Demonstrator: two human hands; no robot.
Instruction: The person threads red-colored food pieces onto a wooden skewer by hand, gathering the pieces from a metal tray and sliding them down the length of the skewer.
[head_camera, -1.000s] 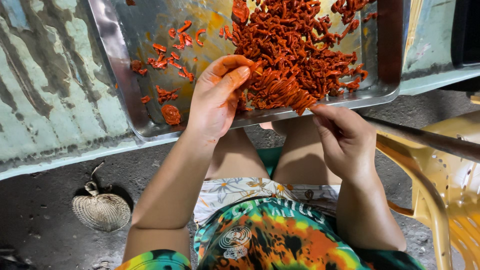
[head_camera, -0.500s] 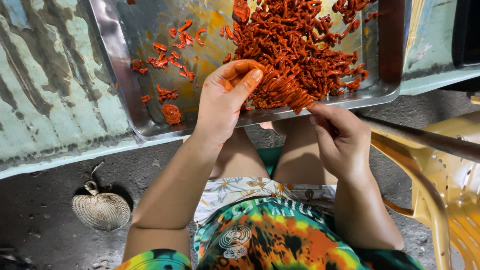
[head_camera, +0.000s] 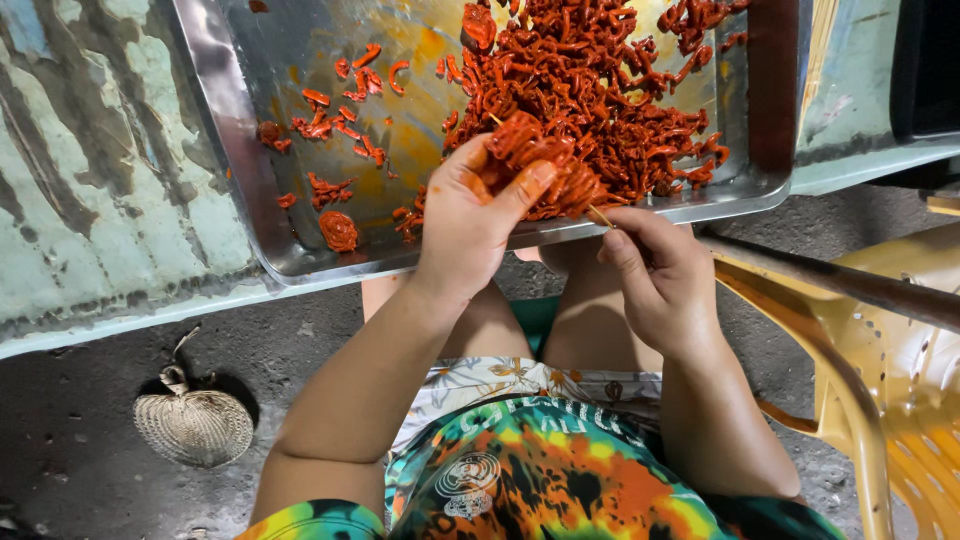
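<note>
A metal tray (head_camera: 235, 150) rests on a worn table and holds a heap of red-orange marinated meat pieces (head_camera: 600, 80). My left hand (head_camera: 470, 225) is at the tray's near edge, its fingers closed on a bunch of the red pieces (head_camera: 535, 150). My right hand (head_camera: 655, 275) sits just below the tray's rim and pinches a thin wooden skewer (head_camera: 600, 215) whose tip points into the bunch held by the left hand.
Loose red pieces (head_camera: 335, 110) lie scattered over the tray's left half. A woven hand fan (head_camera: 195, 425) lies on the dark ground at lower left. A yellow plastic chair (head_camera: 900, 400) stands at the right, with a dark metal bar (head_camera: 850, 285) across it.
My left hand has gathered a bunch of red pieces and lifted it slightly toward the tray's near edge. My right hand has moved up closer with the skewer.
</note>
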